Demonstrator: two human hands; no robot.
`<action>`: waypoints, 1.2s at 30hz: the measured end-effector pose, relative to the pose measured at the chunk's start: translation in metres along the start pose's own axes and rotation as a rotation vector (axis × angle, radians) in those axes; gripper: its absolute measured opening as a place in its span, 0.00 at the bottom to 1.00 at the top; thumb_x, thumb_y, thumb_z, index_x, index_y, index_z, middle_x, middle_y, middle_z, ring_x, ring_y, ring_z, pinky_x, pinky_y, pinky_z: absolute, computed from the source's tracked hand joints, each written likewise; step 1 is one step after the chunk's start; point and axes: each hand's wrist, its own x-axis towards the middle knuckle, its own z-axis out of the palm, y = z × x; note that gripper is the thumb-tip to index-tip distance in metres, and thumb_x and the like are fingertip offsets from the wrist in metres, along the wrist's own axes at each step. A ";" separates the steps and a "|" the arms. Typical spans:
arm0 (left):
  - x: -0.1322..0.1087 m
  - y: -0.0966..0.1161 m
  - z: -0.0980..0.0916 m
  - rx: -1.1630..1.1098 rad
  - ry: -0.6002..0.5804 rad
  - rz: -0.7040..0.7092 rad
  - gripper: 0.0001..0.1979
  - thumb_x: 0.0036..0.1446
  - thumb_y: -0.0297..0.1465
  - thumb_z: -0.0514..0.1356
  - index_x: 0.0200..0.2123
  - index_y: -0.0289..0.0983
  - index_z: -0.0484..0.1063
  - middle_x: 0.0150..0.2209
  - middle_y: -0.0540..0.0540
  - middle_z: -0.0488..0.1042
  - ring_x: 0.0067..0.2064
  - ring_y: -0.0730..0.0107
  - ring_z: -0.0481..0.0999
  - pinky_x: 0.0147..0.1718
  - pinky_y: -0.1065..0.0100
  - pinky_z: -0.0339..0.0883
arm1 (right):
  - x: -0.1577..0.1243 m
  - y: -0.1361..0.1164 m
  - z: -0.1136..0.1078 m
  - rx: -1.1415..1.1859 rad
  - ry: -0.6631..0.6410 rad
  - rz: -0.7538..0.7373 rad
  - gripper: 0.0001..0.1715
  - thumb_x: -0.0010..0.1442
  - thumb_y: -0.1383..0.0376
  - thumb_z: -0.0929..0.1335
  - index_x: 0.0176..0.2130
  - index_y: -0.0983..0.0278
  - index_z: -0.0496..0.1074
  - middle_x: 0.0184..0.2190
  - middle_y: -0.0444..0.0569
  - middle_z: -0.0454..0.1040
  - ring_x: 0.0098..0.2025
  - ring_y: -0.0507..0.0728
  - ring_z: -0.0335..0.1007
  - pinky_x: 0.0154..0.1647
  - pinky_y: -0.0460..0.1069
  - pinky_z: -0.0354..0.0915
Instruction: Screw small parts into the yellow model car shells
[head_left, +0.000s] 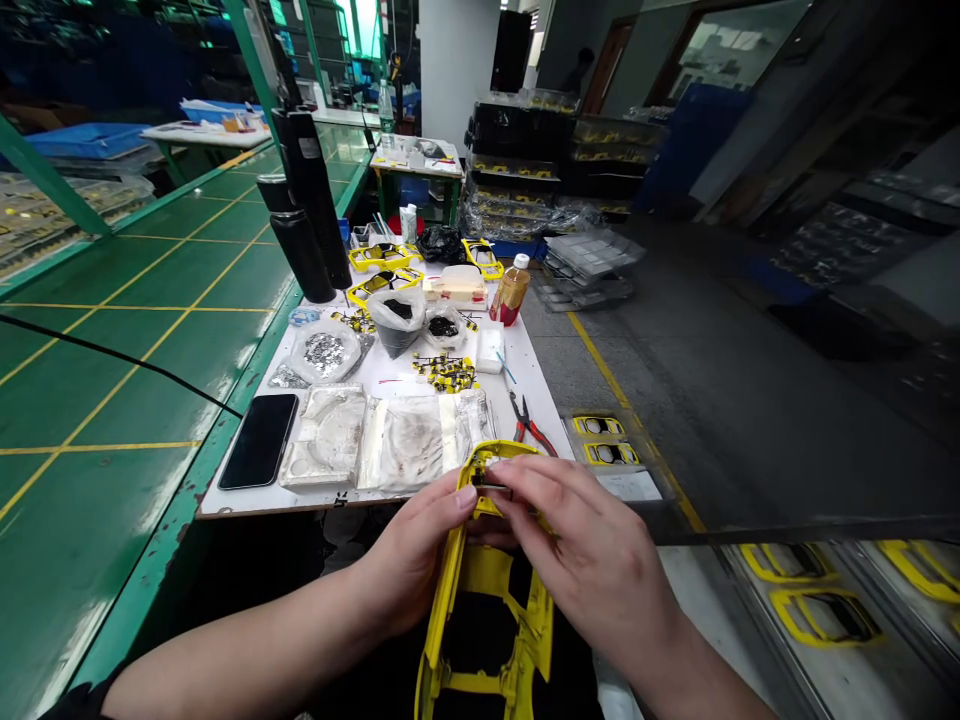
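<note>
A yellow toy car body shell, with its hollow inner side facing me, is tilted up in front of the table edge. My left hand is closed around its left side near the far end, the thumb pressed on the rim. At that same end, my right hand has its fingertips pinched together inside the shell. Something small and dark shows by those fingertips, but its kind is hidden. Just beyond the shell lie red-handled pliers and a stained whitish block-like fixture.
On the white table are a phone, a second fixture, a bag of silvery pieces, bags of black parts, small yellow-black parts and a drink bottle. Trays of yellow shells stand at right; a green conveyor runs left.
</note>
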 end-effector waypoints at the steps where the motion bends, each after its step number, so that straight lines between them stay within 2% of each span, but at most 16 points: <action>1: 0.000 0.003 0.002 -0.003 0.024 -0.003 0.19 0.71 0.41 0.68 0.58 0.36 0.83 0.53 0.37 0.86 0.55 0.49 0.85 0.61 0.52 0.74 | 0.000 -0.002 0.000 -0.004 -0.008 -0.014 0.25 0.75 0.76 0.72 0.66 0.60 0.75 0.55 0.50 0.84 0.57 0.58 0.81 0.62 0.54 0.76; 5: 0.000 0.010 0.007 0.003 0.079 -0.032 0.15 0.67 0.36 0.71 0.54 0.37 0.85 0.46 0.40 0.86 0.45 0.59 0.84 0.48 0.64 0.76 | 0.000 -0.011 0.002 -0.045 -0.039 -0.048 0.24 0.75 0.78 0.70 0.66 0.63 0.75 0.54 0.52 0.85 0.56 0.59 0.81 0.63 0.58 0.74; 9: -0.001 0.013 0.010 -0.003 0.106 -0.044 0.12 0.64 0.34 0.75 0.49 0.37 0.86 0.36 0.47 0.83 0.34 0.73 0.78 0.37 0.74 0.70 | 0.000 -0.015 0.005 -0.085 -0.023 -0.068 0.20 0.78 0.77 0.67 0.64 0.66 0.76 0.55 0.52 0.85 0.58 0.60 0.80 0.65 0.58 0.71; 13: 0.000 0.014 0.015 0.003 0.198 -0.054 0.11 0.63 0.35 0.76 0.46 0.37 0.87 0.34 0.47 0.83 0.36 0.69 0.80 0.38 0.71 0.73 | 0.002 -0.019 0.009 -0.152 -0.048 -0.099 0.18 0.79 0.75 0.66 0.64 0.68 0.76 0.55 0.54 0.85 0.57 0.63 0.78 0.63 0.61 0.70; 16: 0.000 0.014 0.016 0.029 0.249 -0.083 0.12 0.63 0.37 0.75 0.46 0.36 0.87 0.39 0.44 0.86 0.41 0.61 0.85 0.44 0.66 0.79 | 0.004 -0.020 0.007 -0.185 -0.063 -0.068 0.19 0.78 0.74 0.68 0.65 0.67 0.76 0.54 0.51 0.86 0.54 0.64 0.76 0.59 0.63 0.69; 18: 0.000 0.014 0.015 0.063 0.257 -0.084 0.13 0.63 0.37 0.76 0.46 0.36 0.86 0.42 0.42 0.87 0.43 0.59 0.86 0.46 0.64 0.81 | 0.000 -0.017 0.005 -0.137 -0.052 -0.015 0.20 0.77 0.73 0.70 0.64 0.63 0.77 0.54 0.48 0.86 0.56 0.63 0.75 0.63 0.62 0.69; 21: -0.003 0.016 0.010 0.093 0.280 -0.089 0.15 0.62 0.37 0.76 0.49 0.36 0.86 0.45 0.40 0.88 0.41 0.61 0.88 0.44 0.65 0.83 | -0.014 -0.005 0.004 0.003 0.104 0.181 0.23 0.74 0.66 0.76 0.64 0.56 0.78 0.63 0.49 0.80 0.65 0.62 0.73 0.71 0.60 0.68; 23: -0.005 0.018 0.009 0.106 0.295 -0.094 0.16 0.63 0.37 0.76 0.51 0.36 0.86 0.46 0.38 0.89 0.41 0.61 0.88 0.44 0.66 0.84 | -0.026 0.006 0.009 0.197 0.243 0.404 0.28 0.71 0.59 0.79 0.67 0.52 0.76 0.67 0.52 0.77 0.66 0.61 0.75 0.65 0.56 0.75; 24: -0.006 0.020 0.008 0.115 0.294 -0.093 0.17 0.64 0.37 0.76 0.51 0.35 0.86 0.47 0.38 0.89 0.40 0.61 0.88 0.43 0.66 0.84 | -0.032 0.010 0.013 0.352 0.267 0.512 0.30 0.71 0.56 0.79 0.68 0.53 0.75 0.65 0.53 0.78 0.63 0.60 0.78 0.60 0.53 0.78; 26: -0.008 0.022 0.009 0.134 0.272 -0.076 0.16 0.64 0.38 0.75 0.51 0.35 0.86 0.49 0.37 0.89 0.39 0.62 0.88 0.42 0.67 0.84 | -0.040 0.014 0.022 0.734 0.211 0.682 0.30 0.72 0.50 0.78 0.66 0.57 0.76 0.58 0.56 0.83 0.56 0.61 0.84 0.53 0.53 0.82; 29: -0.009 0.025 0.013 0.172 0.223 -0.061 0.14 0.65 0.38 0.75 0.50 0.36 0.87 0.51 0.38 0.88 0.36 0.65 0.88 0.39 0.68 0.84 | -0.043 0.008 0.034 1.104 0.138 0.884 0.27 0.70 0.48 0.78 0.58 0.61 0.81 0.54 0.58 0.87 0.53 0.64 0.86 0.55 0.56 0.82; 31: -0.010 0.026 0.017 0.198 0.200 -0.060 0.13 0.67 0.38 0.74 0.49 0.37 0.87 0.50 0.39 0.88 0.33 0.68 0.87 0.36 0.70 0.83 | -0.041 0.001 0.039 1.155 0.190 0.974 0.23 0.69 0.50 0.80 0.55 0.60 0.83 0.53 0.54 0.87 0.51 0.62 0.86 0.54 0.54 0.81; 36: -0.010 0.027 0.025 0.206 0.243 -0.029 0.12 0.63 0.36 0.77 0.45 0.36 0.86 0.43 0.43 0.87 0.28 0.74 0.83 0.30 0.75 0.79 | -0.036 -0.013 0.040 1.194 0.342 1.042 0.19 0.62 0.53 0.85 0.48 0.58 0.87 0.44 0.50 0.88 0.41 0.56 0.84 0.38 0.46 0.77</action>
